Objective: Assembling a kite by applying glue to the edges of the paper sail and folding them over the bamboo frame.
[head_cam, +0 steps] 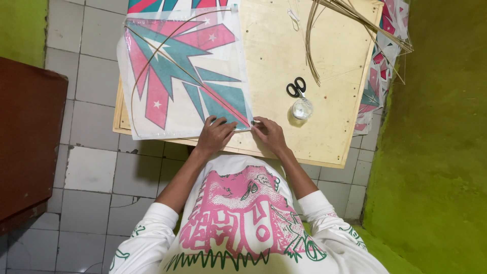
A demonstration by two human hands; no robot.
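Hands: left hand [215,135], right hand [270,133] press kite [185,71] corner on board [284,56].

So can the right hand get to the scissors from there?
Probably yes. The right hand is at the kite's corner, and the scissors lie just beyond it on the bare board, with nothing between them.

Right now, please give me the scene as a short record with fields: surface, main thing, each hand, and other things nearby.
surface: plywood board lying over a grey tiled floor
main thing: paper kite, pink and teal print, with thin curved and straight sticks across it
left hand: left hand pressing the kite's near corner
right hand: right hand at the same corner, fingers on the edge
nearby: black scissors; clear roll of tape; bundle of thin sticks
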